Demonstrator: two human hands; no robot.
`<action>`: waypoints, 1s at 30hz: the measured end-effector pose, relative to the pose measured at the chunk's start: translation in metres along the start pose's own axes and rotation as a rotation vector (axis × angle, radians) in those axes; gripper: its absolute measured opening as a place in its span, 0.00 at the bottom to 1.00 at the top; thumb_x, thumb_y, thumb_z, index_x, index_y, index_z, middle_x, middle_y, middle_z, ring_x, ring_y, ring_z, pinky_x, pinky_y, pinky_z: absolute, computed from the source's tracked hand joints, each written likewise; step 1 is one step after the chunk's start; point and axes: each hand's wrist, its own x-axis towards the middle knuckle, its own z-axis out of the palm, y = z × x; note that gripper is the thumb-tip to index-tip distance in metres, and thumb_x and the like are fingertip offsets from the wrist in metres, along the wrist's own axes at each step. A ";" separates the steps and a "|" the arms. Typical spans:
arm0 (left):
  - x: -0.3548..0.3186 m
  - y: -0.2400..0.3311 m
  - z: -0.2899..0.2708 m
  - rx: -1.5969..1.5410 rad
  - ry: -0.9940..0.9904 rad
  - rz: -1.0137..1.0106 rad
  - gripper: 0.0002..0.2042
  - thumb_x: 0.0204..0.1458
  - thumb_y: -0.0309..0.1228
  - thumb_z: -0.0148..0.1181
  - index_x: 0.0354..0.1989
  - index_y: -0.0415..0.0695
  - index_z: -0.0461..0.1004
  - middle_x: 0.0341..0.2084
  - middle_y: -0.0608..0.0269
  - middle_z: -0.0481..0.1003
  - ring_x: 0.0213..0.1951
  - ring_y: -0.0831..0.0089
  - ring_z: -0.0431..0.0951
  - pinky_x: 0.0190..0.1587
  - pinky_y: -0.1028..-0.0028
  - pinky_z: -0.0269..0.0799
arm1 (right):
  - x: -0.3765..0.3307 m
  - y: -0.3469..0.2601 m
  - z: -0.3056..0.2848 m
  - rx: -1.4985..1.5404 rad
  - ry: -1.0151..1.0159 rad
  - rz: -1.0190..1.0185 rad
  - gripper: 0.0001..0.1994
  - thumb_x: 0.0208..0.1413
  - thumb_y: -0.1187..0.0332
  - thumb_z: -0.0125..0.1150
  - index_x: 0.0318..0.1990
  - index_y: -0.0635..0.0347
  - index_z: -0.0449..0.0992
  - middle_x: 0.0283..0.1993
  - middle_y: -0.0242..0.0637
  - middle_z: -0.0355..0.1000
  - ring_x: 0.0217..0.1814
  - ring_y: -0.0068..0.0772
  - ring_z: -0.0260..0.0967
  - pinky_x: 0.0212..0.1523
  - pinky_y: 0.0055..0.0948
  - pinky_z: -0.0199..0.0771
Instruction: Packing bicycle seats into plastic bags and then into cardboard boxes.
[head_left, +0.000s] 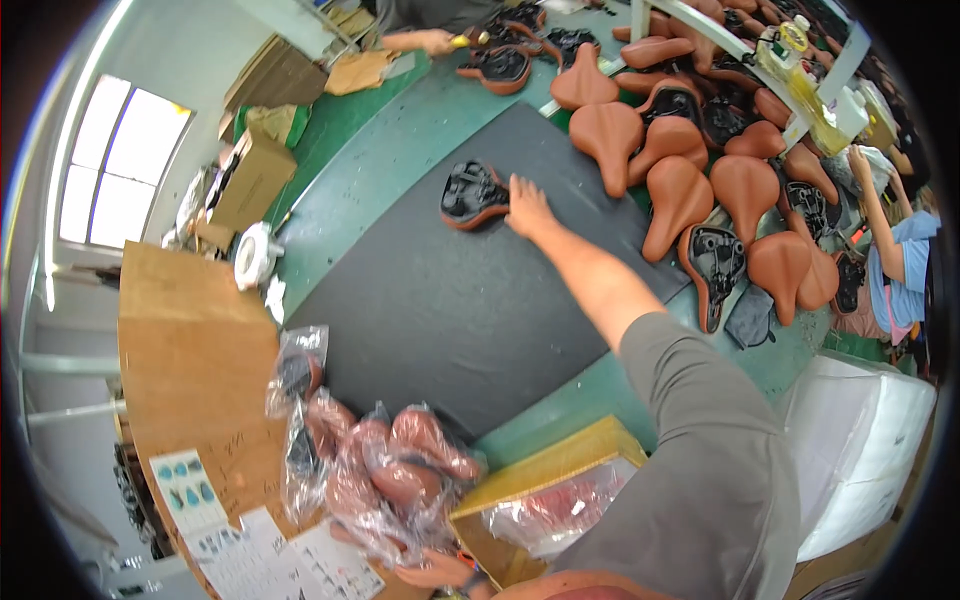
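Note:
An upturned brown bicycle saddle (470, 194) with a black underside lies on the black mat (430, 290). My right hand (530, 208) reaches across the mat and grips this saddle at its narrow nose. Low in the view, my left hand (436, 570) is beside a heap of brown saddles in clear plastic bags (405, 483); its fingers are partly hidden, so their grip is unclear. Right of that heap stands an open cardboard box (548, 455) with a plastic-wrapped item (560, 505) inside.
Many brown saddles (680, 200) crowd the right side of the green table (345, 205). A grey cloth (750, 318) and a white wrapped bale (850, 450) are at right. Another person's hand (432, 41) holds a yellow-handled tool at the far edge. A tape roll (257, 256) sits left.

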 end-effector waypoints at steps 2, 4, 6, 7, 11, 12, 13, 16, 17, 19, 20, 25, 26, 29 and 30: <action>-0.037 0.043 0.017 -0.270 -0.362 0.162 0.33 0.64 0.46 0.69 0.68 0.32 0.72 0.57 0.39 0.80 0.55 0.46 0.82 0.62 0.54 0.76 | 0.013 0.009 0.002 -0.147 0.078 0.039 0.32 0.61 0.67 0.67 0.71 0.70 0.68 0.63 0.53 0.75 0.65 0.53 0.75 0.62 0.49 0.79; -0.087 0.052 0.043 -0.660 -1.092 0.548 0.26 0.61 0.44 0.71 0.57 0.34 0.79 0.47 0.46 0.85 0.45 0.51 0.86 0.55 0.53 0.79 | -0.017 0.010 -0.012 -0.177 0.118 -0.028 0.20 0.61 0.68 0.63 0.59 0.68 0.75 0.50 0.46 0.76 0.55 0.48 0.77 0.51 0.46 0.82; -0.107 0.124 0.004 -0.892 -1.434 0.812 0.22 0.60 0.43 0.72 0.51 0.35 0.82 0.42 0.49 0.88 0.39 0.53 0.88 0.52 0.53 0.81 | -0.066 0.021 -0.035 -0.072 0.130 -0.028 0.22 0.54 0.69 0.71 0.53 0.69 0.72 0.51 0.53 0.73 0.52 0.54 0.76 0.53 0.47 0.82; -0.109 0.173 -0.062 -0.972 -1.744 0.811 0.17 0.66 0.42 0.66 0.52 0.39 0.83 0.45 0.41 0.85 0.49 0.46 0.86 0.55 0.58 0.81 | -0.107 0.002 -0.042 0.034 0.056 -0.071 0.24 0.52 0.68 0.74 0.53 0.69 0.71 0.52 0.55 0.72 0.52 0.58 0.77 0.55 0.48 0.82; -0.186 0.225 -0.101 -1.063 -1.440 0.873 0.18 0.66 0.47 0.67 0.46 0.43 0.84 0.37 0.43 0.85 0.44 0.44 0.87 0.51 0.54 0.82 | -0.299 0.055 -0.145 0.190 -0.303 0.056 0.26 0.59 0.60 0.68 0.56 0.69 0.67 0.53 0.66 0.77 0.50 0.73 0.80 0.53 0.62 0.82; -0.222 0.230 -0.070 -0.989 -1.471 0.931 0.19 0.66 0.50 0.66 0.45 0.44 0.84 0.36 0.44 0.85 0.43 0.43 0.87 0.49 0.52 0.82 | -0.357 0.082 -0.173 0.178 -0.302 0.103 0.26 0.57 0.61 0.67 0.57 0.67 0.67 0.49 0.67 0.79 0.49 0.74 0.80 0.51 0.64 0.81; -0.246 0.232 -0.036 -0.940 -1.056 1.602 0.21 0.66 0.52 0.63 0.43 0.43 0.84 0.35 0.46 0.85 0.43 0.41 0.86 0.48 0.47 0.81 | -0.411 0.105 -0.206 0.176 -0.506 0.241 0.28 0.54 0.60 0.68 0.57 0.65 0.67 0.47 0.66 0.81 0.49 0.73 0.81 0.49 0.65 0.81; -0.278 0.225 -0.005 -0.832 -1.640 1.209 0.21 0.67 0.51 0.60 0.40 0.44 0.85 0.36 0.45 0.85 0.44 0.41 0.85 0.49 0.46 0.80 | -0.566 0.171 -0.296 -0.004 -0.671 0.344 0.37 0.48 0.52 0.75 0.60 0.65 0.69 0.47 0.60 0.83 0.49 0.67 0.83 0.50 0.60 0.83; -0.284 0.214 -0.010 -0.956 -1.529 1.062 0.18 0.65 0.46 0.60 0.38 0.44 0.85 0.36 0.45 0.85 0.43 0.41 0.84 0.48 0.46 0.80 | -0.606 0.166 -0.341 -0.066 -0.779 0.400 0.39 0.47 0.50 0.76 0.62 0.65 0.69 0.48 0.58 0.83 0.50 0.65 0.83 0.51 0.59 0.84; -0.284 0.196 -0.017 -1.132 -1.279 0.965 0.09 0.59 0.36 0.63 0.33 0.45 0.84 0.35 0.46 0.84 0.41 0.42 0.84 0.45 0.46 0.78 | -0.666 0.163 -0.407 -0.120 -0.826 0.480 0.40 0.45 0.49 0.78 0.61 0.65 0.72 0.49 0.58 0.84 0.52 0.64 0.84 0.53 0.57 0.84; -0.284 0.190 -0.019 -1.114 -1.278 0.934 0.07 0.57 0.33 0.64 0.32 0.45 0.84 0.33 0.46 0.84 0.39 0.43 0.83 0.45 0.46 0.77 | -0.695 0.161 -0.436 -0.166 -0.881 0.541 0.40 0.43 0.48 0.79 0.61 0.65 0.75 0.50 0.57 0.84 0.53 0.62 0.84 0.54 0.56 0.84; -0.249 0.198 -0.078 -1.269 -1.576 0.060 0.19 0.70 0.40 0.55 0.45 0.37 0.87 0.38 0.41 0.87 0.31 0.45 0.88 0.39 0.52 0.85 | -0.765 0.172 -0.445 -0.050 -0.575 0.637 0.31 0.38 0.53 0.84 0.45 0.69 0.81 0.48 0.59 0.84 0.49 0.57 0.86 0.49 0.47 0.88; -0.263 0.192 -0.049 -1.353 -1.650 -0.154 0.19 0.70 0.35 0.50 0.48 0.34 0.86 0.34 0.47 0.87 0.39 0.59 0.90 0.39 0.62 0.86 | -0.746 0.166 -0.455 0.218 -0.760 0.779 0.31 0.38 0.52 0.86 0.43 0.69 0.80 0.38 0.52 0.84 0.31 0.47 0.84 0.36 0.44 0.85; -0.260 0.191 -0.054 -1.721 -1.649 -0.856 0.18 0.72 0.41 0.61 0.39 0.34 0.79 0.32 0.51 0.83 0.33 0.61 0.86 0.35 0.65 0.85 | -0.745 0.187 -0.431 1.054 -0.797 1.119 0.21 0.57 0.56 0.82 0.44 0.65 0.82 0.36 0.43 0.84 0.27 0.32 0.80 0.27 0.32 0.82; -0.245 0.180 -0.075 -1.699 -1.550 -0.710 0.17 0.73 0.41 0.62 0.39 0.37 0.80 0.30 0.56 0.81 0.29 0.68 0.82 0.32 0.69 0.83 | -0.743 0.180 -0.432 1.244 -0.876 1.264 0.19 0.61 0.59 0.81 0.46 0.65 0.82 0.36 0.42 0.84 0.28 0.32 0.81 0.29 0.30 0.84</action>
